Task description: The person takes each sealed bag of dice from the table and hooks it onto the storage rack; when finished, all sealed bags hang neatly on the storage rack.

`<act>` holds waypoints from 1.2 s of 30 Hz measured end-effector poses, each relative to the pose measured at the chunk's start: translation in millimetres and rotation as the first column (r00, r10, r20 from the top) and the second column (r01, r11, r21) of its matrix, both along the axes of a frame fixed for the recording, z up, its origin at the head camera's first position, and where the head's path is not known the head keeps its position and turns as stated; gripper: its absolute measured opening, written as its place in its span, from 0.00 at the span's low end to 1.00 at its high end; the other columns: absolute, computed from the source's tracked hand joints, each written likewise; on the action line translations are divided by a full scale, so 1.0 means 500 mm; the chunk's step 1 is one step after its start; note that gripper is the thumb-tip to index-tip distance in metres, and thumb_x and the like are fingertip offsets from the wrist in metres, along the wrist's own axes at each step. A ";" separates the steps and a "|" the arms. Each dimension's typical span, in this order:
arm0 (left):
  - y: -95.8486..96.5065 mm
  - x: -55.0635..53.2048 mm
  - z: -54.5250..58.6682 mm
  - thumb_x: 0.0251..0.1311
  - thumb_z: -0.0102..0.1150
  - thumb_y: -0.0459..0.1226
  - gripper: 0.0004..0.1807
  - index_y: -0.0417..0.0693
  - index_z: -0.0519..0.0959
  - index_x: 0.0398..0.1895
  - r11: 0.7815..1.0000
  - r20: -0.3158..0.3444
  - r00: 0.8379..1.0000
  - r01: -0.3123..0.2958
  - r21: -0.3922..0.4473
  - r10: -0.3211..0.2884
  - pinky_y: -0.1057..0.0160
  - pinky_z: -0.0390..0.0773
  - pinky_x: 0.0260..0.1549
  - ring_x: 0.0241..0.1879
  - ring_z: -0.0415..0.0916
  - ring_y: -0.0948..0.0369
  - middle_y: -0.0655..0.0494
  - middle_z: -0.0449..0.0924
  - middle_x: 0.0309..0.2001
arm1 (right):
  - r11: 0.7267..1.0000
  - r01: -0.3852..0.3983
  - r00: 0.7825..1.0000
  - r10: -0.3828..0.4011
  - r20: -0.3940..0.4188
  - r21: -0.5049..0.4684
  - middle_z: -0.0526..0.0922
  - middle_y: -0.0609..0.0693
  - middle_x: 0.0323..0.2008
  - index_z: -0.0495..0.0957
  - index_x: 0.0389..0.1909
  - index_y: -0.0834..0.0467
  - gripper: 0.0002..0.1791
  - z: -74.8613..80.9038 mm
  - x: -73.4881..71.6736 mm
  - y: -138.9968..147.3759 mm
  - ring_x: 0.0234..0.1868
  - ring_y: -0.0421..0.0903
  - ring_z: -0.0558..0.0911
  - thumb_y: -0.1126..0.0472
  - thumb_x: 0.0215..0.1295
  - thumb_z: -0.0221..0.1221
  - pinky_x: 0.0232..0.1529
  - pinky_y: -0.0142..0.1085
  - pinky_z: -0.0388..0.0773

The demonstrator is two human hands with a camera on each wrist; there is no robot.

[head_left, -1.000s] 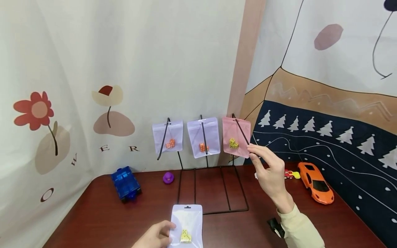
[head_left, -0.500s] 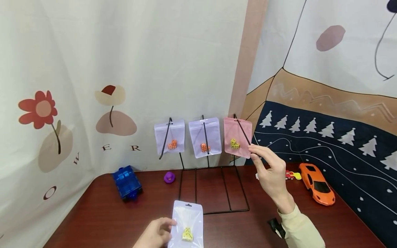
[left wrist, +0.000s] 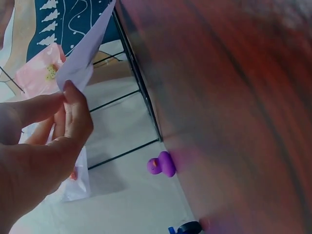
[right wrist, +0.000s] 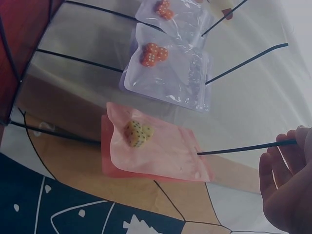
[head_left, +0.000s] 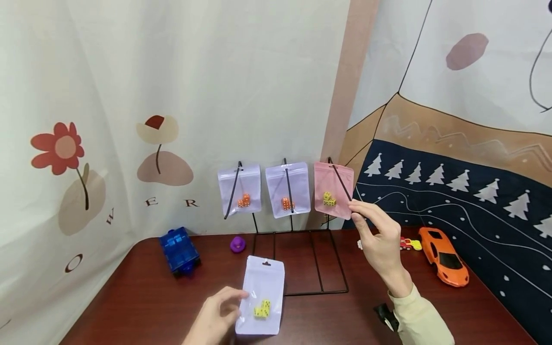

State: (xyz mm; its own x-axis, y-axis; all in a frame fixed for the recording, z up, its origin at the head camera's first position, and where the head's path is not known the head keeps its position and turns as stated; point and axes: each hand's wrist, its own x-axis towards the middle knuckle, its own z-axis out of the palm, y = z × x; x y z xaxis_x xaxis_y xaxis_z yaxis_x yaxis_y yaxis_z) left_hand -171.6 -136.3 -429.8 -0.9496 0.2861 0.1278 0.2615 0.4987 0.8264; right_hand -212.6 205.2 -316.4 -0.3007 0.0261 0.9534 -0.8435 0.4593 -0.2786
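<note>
Between thumb and fingers my left hand [head_left: 217, 314] pinches the left edge of a pale purple zip bag [head_left: 262, 282] holding yellow dice [head_left: 262, 309]. The bag is raised above the table, its hang hole at the top. My right hand [head_left: 379, 244] grips the free end of the rack's right hook [right wrist: 248, 147]. From that hook hangs a pink zip bag [right wrist: 156, 156] with yellow dice. Two more purple bags, the middle bag [head_left: 297, 184] and the left bag [head_left: 230, 187], hang on the other hooks with orange dice inside. The black wire rack [head_left: 319, 263] stands on the table.
A blue toy vehicle [head_left: 178, 251] and a purple rubber duck [head_left: 237, 244] sit left of the rack. At right are an orange toy car [head_left: 444, 258], a small red and yellow toy [head_left: 409, 244] and a printed curtain [head_left: 431, 201].
My left hand has lifted the purple bag upward, away from the table's front and nearer the rack. The right hand stays at the hook's end.
</note>
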 end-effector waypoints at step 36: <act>-0.022 0.031 0.103 0.51 0.61 0.17 0.19 0.36 0.81 0.46 0.908 -0.365 0.884 -0.136 0.396 0.292 0.68 0.80 0.35 0.37 0.77 0.60 0.51 0.77 0.42 | 1.000 -0.013 1.000 0.014 0.005 -0.011 0.81 0.68 0.39 0.81 0.36 0.74 0.12 0.002 0.000 -0.008 0.46 0.47 0.81 0.84 0.50 0.60 0.53 0.31 0.74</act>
